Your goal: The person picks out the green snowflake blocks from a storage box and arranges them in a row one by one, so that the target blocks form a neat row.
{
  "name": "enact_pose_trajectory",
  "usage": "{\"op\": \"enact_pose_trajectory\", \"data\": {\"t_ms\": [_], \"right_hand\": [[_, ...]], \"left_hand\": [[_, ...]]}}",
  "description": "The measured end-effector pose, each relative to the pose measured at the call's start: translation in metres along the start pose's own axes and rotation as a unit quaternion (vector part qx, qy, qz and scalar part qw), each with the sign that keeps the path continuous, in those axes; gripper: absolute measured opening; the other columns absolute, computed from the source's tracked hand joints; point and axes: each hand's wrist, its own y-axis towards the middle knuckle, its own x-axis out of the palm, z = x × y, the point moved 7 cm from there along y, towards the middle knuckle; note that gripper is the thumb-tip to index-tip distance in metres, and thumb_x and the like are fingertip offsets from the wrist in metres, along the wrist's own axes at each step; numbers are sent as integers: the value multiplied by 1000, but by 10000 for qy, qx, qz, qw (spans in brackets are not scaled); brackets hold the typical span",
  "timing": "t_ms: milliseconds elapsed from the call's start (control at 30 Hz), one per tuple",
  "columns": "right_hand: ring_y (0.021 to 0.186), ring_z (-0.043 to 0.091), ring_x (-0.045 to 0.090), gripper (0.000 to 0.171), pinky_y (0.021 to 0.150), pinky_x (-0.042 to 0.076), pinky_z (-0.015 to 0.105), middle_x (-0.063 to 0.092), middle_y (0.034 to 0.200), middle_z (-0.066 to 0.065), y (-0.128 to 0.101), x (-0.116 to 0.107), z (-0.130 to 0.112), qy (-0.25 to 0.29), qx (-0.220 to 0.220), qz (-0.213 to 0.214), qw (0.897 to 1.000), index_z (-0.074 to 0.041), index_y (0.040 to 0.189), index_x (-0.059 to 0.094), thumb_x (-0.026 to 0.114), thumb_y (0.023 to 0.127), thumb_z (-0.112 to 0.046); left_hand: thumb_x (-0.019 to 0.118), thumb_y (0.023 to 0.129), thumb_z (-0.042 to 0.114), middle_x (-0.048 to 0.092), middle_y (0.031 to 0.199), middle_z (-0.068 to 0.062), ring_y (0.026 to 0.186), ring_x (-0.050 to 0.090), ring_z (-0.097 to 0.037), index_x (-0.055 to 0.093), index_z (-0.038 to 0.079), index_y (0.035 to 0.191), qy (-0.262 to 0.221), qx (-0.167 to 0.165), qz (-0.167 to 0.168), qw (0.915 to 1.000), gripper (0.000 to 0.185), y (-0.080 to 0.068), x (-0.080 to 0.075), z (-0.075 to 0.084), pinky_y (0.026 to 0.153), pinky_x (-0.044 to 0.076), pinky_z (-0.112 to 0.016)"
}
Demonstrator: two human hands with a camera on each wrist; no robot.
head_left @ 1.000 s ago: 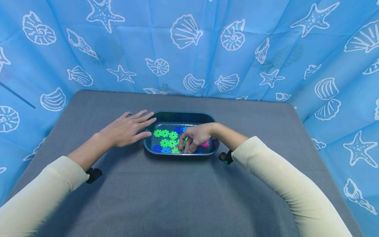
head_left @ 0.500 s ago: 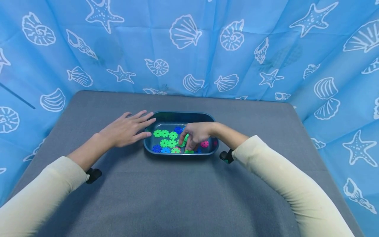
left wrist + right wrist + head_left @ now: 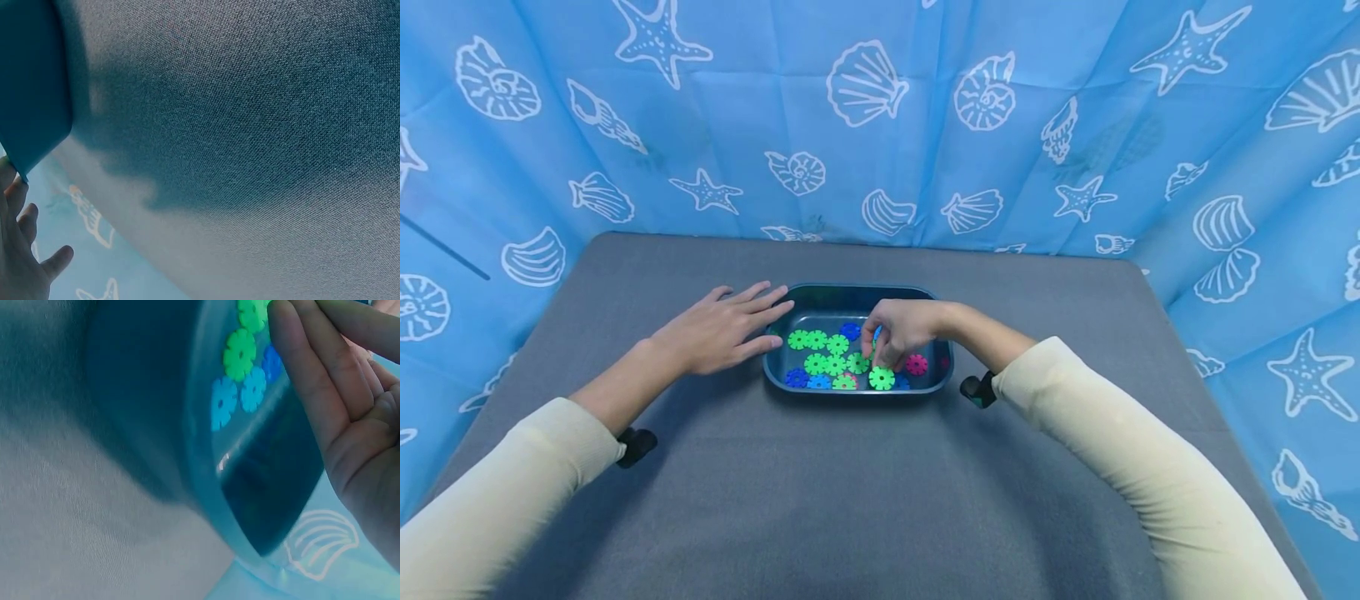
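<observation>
A dark blue-grey oval tray [image 3: 850,298] holds several notched, flower-shaped plastic discs. Most are green, like the disc [image 3: 882,378] by the near wall; a pink disc [image 3: 916,364] lies at the right and a blue disc [image 3: 849,332] toward the back. My right hand [image 3: 906,325] reaches down into the tray, fingertips right at the green discs, hiding some behind it. In the right wrist view its fingers extend long over a green disc [image 3: 239,354], near light blue discs [image 3: 253,389]. With fingers spread, my left hand [image 3: 726,329] touches the tray's left rim.
The tray stands on a grey cloth-covered table [image 3: 850,483]. Behind and beside the table hangs a blue curtain [image 3: 730,108] with white shell and starfish prints. A black wrist device [image 3: 637,447] sits under the left sleeve cuff, another [image 3: 977,389] under the right.
My right hand has drawn slightly back from the near wall, uncovering a green disc there and another green one to its left. The left hand stays at the rim.
</observation>
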Motion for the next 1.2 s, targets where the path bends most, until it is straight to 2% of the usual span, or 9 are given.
{"op": "enact_pose_trajectory", "data": {"t_ms": [200, 400, 667, 833, 1000, 1200], "right_hand": [[80, 24, 63, 24, 78, 53, 39, 64, 84, 13, -16, -14, 5, 258, 3, 181, 9995, 3, 109, 55, 60, 86, 1], [79, 26, 65, 21, 74, 54, 38, 64, 83, 15, -41, -36, 21, 545, 97, 550, 9969, -3, 107, 56, 62, 86, -2], [84, 31, 66, 29, 77, 53, 43, 66, 88, 17, -77, -64, 55, 801, 450, 1248, 9879, 3, 113, 52, 61, 87, -4], [85, 33, 65, 30, 77, 53, 44, 67, 89, 17, -89, -74, 78, 957, 476, 1535, 9824, 6, 113, 50, 61, 87, -4], [86, 35, 64, 29, 79, 51, 47, 66, 90, 20, -94, -81, 103, 1120, 462, 2048, 9713, 8, 111, 49, 61, 87, -3], [83, 32, 65, 24, 77, 53, 45, 63, 88, 24, -91, -78, 131, 1155, 540, 2857, 9498, 11, 105, 50, 59, 86, 0]], "left_hand": [[41, 94, 53, 18, 153, -2, 140, 13, -27, 25, 22, 147, 15, 17, 22, 10000, 64, 0, 0, 1, 104, 19, -60], [40, 94, 54, 17, 154, -2, 140, 13, -27, 23, 22, 147, 21, -7, -14, 10000, 65, 0, 0, 0, 105, 18, -60], [38, 94, 54, 16, 154, 0, 140, 13, -27, 22, 22, 148, 115, 2, -63, 9999, 65, 2, 0, -1, 105, 18, -60], [38, 94, 55, 15, 154, 0, 141, 12, -26, 21, 23, 148, 132, -27, -79, 9999, 65, 2, 0, -3, 105, 18, -60], [39, 93, 56, 17, 154, 0, 140, 13, -26, 23, 22, 148, 138, -16, 5, 9999, 67, 2, -1, -3, 105, 19, -60], [43, 91, 57, 21, 153, -1, 140, 17, -26, 28, 19, 146, 91, 20, 106, 9999, 69, 1, -3, -3, 104, 21, -59]]}}
